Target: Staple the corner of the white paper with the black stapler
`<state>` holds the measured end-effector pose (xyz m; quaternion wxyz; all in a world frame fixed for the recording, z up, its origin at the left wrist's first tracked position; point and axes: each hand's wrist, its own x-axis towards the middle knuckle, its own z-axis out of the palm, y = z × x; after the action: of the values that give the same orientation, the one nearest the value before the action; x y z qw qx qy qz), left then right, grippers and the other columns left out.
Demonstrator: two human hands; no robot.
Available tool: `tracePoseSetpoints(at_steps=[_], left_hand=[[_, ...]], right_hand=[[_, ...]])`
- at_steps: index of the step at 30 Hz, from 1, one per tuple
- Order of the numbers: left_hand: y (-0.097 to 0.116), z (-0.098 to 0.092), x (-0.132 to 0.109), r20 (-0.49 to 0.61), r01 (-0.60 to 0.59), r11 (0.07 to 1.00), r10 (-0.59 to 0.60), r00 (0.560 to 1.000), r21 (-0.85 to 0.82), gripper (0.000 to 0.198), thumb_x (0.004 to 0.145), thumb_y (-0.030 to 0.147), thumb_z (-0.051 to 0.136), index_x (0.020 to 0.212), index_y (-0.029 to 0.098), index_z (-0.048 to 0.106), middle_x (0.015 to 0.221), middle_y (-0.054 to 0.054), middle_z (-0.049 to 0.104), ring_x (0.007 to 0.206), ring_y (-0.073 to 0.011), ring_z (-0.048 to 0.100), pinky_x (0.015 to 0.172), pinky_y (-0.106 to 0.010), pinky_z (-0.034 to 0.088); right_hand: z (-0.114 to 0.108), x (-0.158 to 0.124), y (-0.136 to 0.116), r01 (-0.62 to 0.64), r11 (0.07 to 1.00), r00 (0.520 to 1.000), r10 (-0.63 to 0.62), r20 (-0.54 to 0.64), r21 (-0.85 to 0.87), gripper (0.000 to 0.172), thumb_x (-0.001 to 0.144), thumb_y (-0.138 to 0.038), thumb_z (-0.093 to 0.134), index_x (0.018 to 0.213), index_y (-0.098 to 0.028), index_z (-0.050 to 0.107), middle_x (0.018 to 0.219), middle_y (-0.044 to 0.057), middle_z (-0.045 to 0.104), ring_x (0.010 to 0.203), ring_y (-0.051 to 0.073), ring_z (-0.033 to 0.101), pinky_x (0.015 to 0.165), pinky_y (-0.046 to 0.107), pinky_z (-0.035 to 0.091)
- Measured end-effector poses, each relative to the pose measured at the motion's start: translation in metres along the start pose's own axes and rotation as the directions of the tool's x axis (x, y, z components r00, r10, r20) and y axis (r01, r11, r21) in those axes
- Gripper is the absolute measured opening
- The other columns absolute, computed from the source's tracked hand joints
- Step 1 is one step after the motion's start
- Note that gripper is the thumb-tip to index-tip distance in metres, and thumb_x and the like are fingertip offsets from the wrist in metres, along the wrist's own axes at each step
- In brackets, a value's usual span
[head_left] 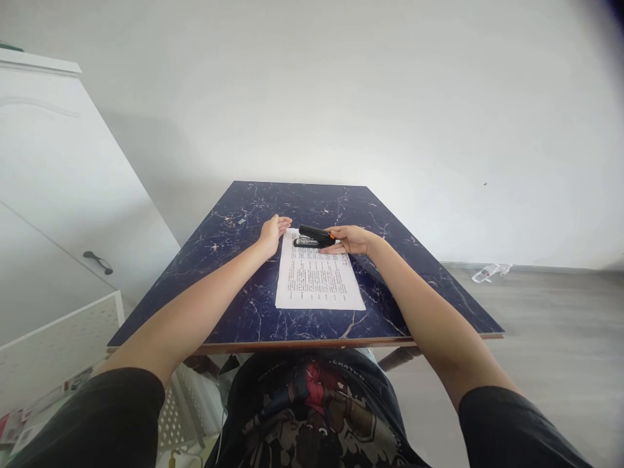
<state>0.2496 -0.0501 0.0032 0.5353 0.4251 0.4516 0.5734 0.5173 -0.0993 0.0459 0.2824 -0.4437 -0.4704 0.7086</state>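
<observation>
Printed sheets of paper point(319, 283) lie on the dark blue marbled table point(253, 325), close to its front edge. Over their far part is a black stapler point(316, 235) with an orange detail at its back end, its jaw pointing left. My right hand point(351, 240) grips the stapler's back end, thumb and fingers around it. My left hand point(274, 233) rests at the far left corner of the sheets, fingers stretched out and holding nothing. Whether its fingertips press on the paper I cannot tell.
To the left stands a white cabinet point(58, 156) with a dark handle point(97, 262). A white wall point(341, 91) rises behind the table. On the grey floor at the right lies a clear and white plastic item point(490, 272). A perforated white basket point(180, 416) is below the table's left side.
</observation>
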Motion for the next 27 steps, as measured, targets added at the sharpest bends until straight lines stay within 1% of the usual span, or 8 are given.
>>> tracePoseSetpoints(at_steps=[4, 7, 11, 17, 20, 23, 25, 27], left_hand=[[0.0, 0.0, 0.0, 0.013, 0.004, 1.0, -0.004, 1.0, 0.002, 0.047, 0.104, 0.038, 0.033, 0.085, 0.018, 0.071, 0.117, -0.016, 0.077, 0.113, -0.0242, 0.071, 0.106, -0.038, 0.049], [-0.001, 0.0, 0.001, 0.01, 0.0, 1.0, 0.0, 1.0, 0.005, 0.047, 0.104, 0.039, 0.035, 0.084, 0.017, 0.071, 0.117, -0.016, 0.077, 0.114, -0.0249, 0.071, 0.107, -0.039, 0.048], [-0.002, -0.001, 0.002, 0.019, -0.011, 1.0, 0.011, 1.0, 0.005, 0.046, 0.103, 0.04, 0.037, 0.084, 0.018, 0.072, 0.115, -0.015, 0.077, 0.113, -0.0254, 0.071, 0.107, -0.04, 0.048], [-0.001, 0.0, 0.002, 0.017, -0.002, 1.0, 0.001, 1.0, 0.013, 0.047, 0.104, 0.039, 0.035, 0.083, 0.018, 0.072, 0.117, -0.016, 0.077, 0.113, -0.0244, 0.071, 0.106, -0.039, 0.048], [-0.001, -0.001, 0.001, 0.021, -0.002, 1.0, 0.002, 1.0, 0.015, 0.046, 0.104, 0.042, 0.038, 0.082, 0.019, 0.071, 0.116, -0.015, 0.077, 0.114, -0.0246, 0.071, 0.105, -0.038, 0.049], [0.0, -0.001, 0.001, 0.02, -0.001, 1.0, 0.001, 1.0, 0.014, 0.046, 0.103, 0.043, 0.039, 0.081, 0.019, 0.071, 0.114, -0.015, 0.077, 0.113, -0.0247, 0.071, 0.105, -0.038, 0.049], [0.0, -0.001, 0.001, 0.021, -0.001, 1.0, 0.0, 1.0, 0.007, 0.047, 0.104, 0.041, 0.037, 0.081, 0.019, 0.072, 0.115, -0.015, 0.077, 0.112, -0.0243, 0.071, 0.104, -0.038, 0.049], [0.0, -0.002, 0.001, 0.022, 0.001, 1.0, -0.001, 1.0, 0.004, 0.048, 0.104, 0.039, 0.035, 0.081, 0.018, 0.072, 0.116, -0.016, 0.077, 0.111, -0.0238, 0.071, 0.104, -0.037, 0.049]], right_hand=[[0.005, -0.003, -0.002, 0.006, 0.996, 1.0, -0.008, 0.019, 0.086, 0.047, 0.099, -0.01, 0.054, 0.146, -0.013, 0.054, 0.138, 0.019, 0.063, 0.115, 0.028, 0.074, 0.097, 0.04, 0.065], [0.008, -0.003, -0.003, 0.003, 0.993, 1.0, 0.0, -0.025, 0.116, 0.045, 0.1, -0.008, 0.052, 0.145, -0.012, 0.055, 0.142, 0.02, 0.06, 0.116, 0.029, 0.073, 0.095, 0.04, 0.065], [0.01, -0.001, -0.004, -0.013, 0.992, 0.997, 0.023, -0.079, 0.124, 0.047, 0.098, -0.01, 0.057, 0.145, -0.015, 0.055, 0.143, 0.02, 0.058, 0.116, 0.03, 0.073, 0.089, 0.039, 0.067], [0.008, 0.004, -0.003, -0.014, 0.995, 0.993, 0.026, -0.117, 0.096, 0.048, 0.095, -0.007, 0.061, 0.142, -0.016, 0.057, 0.144, 0.02, 0.055, 0.115, 0.03, 0.073, 0.091, 0.037, 0.067], [0.005, 0.008, 0.0, 0.006, 0.998, 0.994, 0.0, -0.109, 0.058, 0.042, 0.096, -0.012, 0.063, 0.138, -0.017, 0.06, 0.14, 0.018, 0.058, 0.114, 0.029, 0.074, 0.09, 0.039, 0.068], [0.003, 0.008, 0.001, 0.03, 0.999, 0.997, -0.029, -0.072, 0.012, 0.035, 0.098, -0.018, 0.063, 0.133, -0.016, 0.063, 0.134, 0.016, 0.062, 0.112, 0.027, 0.074, 0.09, 0.04, 0.069], [0.002, 0.007, 0.002, 0.05, 0.998, 0.996, -0.053, -0.068, -0.039, 0.034, 0.097, -0.025, 0.065, 0.13, -0.015, 0.066, 0.129, 0.016, 0.066, 0.104, 0.026, 0.076, 0.088, 0.039, 0.069], [0.001, 0.008, 0.003, 0.075, 0.985, 0.991, -0.091, -0.1, -0.153, 0.04, 0.094, -0.036, 0.071, 0.128, -0.016, 0.069, 0.124, 0.017, 0.069, 0.09, 0.024, 0.077, 0.081, 0.04, 0.07]])
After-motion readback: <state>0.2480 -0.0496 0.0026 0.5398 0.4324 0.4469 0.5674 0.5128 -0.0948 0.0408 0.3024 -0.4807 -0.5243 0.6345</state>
